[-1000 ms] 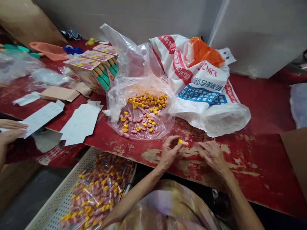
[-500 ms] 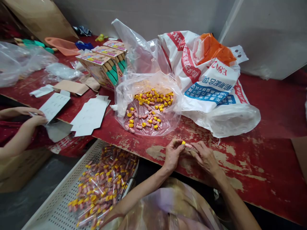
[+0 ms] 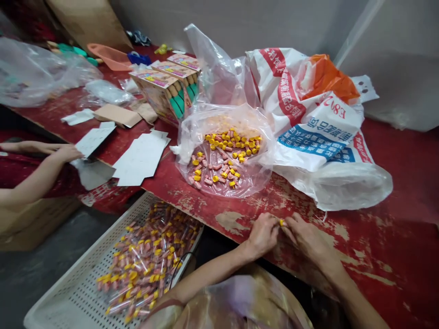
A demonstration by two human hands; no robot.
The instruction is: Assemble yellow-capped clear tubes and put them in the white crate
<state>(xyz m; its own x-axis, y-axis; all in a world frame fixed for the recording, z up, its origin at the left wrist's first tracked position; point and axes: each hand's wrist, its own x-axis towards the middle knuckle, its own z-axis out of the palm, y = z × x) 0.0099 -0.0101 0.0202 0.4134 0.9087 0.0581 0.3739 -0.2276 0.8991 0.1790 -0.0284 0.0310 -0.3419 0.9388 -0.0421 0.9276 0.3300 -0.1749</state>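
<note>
Worn red table (image 3: 377, 237) across most of frame, paint chipped near lower centre. White woven sack (image 3: 308, 132) with red and blue print, right of centre, orange bag (image 3: 325, 77) tucked in at top. Clear plastic bag (image 3: 224, 155) at centre, open, full of yellow-capped pink pieces. White perforated tray (image 3: 68, 292) lower left, below table edge, heaped with wrapped pieces. Printed boxes (image 3: 168, 87) upper centre-left. White card sheets (image 3: 140, 157) left of centre. Co-worker's hand (image 3: 66, 153) at left edge on a sheet. Left hand (image 3: 264, 235) and right hand (image 3: 307, 237) lower centre, fingertips pinched together on one small yellow-capped piece (image 3: 281, 223), just above table edge.
</note>
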